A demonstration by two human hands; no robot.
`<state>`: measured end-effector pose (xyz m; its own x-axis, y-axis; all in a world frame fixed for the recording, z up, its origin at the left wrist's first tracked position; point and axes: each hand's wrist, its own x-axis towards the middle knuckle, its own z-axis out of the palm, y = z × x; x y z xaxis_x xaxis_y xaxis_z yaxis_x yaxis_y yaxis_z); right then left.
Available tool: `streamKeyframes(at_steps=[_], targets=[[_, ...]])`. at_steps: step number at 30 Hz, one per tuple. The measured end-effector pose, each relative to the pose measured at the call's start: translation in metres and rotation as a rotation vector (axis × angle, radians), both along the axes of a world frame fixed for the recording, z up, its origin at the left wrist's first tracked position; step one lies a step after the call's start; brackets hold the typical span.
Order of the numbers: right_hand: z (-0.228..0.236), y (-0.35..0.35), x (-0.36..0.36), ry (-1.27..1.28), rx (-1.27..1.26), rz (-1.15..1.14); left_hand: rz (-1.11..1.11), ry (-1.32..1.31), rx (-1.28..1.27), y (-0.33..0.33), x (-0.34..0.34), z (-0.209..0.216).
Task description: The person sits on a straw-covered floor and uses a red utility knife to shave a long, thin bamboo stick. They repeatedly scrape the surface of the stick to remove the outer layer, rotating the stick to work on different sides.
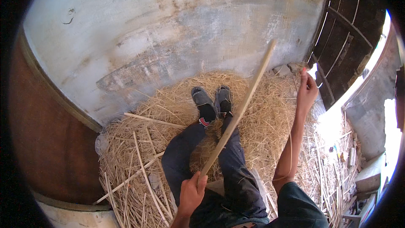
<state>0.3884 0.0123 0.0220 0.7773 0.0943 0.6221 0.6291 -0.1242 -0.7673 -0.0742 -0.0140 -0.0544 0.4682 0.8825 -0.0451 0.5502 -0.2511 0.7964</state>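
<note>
Holding stick (240, 110), L grip (192, 192) hides its btm end.

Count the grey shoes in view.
2: the left shoe on the straw, and the right shoe beside it, nearer the long stick in the left hand. Any buried in straw would not show.

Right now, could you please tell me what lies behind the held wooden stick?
Behind the stick, the right trouser leg, straw and pale wall show along its edges; whatever it directly covers cannot be seen.
</note>
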Motion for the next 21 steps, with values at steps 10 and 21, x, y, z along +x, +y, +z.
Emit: streamKeyframes(at_steps=[10,21], targets=[[-0.006,0.001,-0.061,0.005,-0.587,0.461,-0.250,-0.427,-0.914,0.024,-0.007,-0.011],[0.010,-0.024,-0.145,0.537,0.005,1.194,-0.570,-0.586,-1.152,0.034,0.004,-0.027]])
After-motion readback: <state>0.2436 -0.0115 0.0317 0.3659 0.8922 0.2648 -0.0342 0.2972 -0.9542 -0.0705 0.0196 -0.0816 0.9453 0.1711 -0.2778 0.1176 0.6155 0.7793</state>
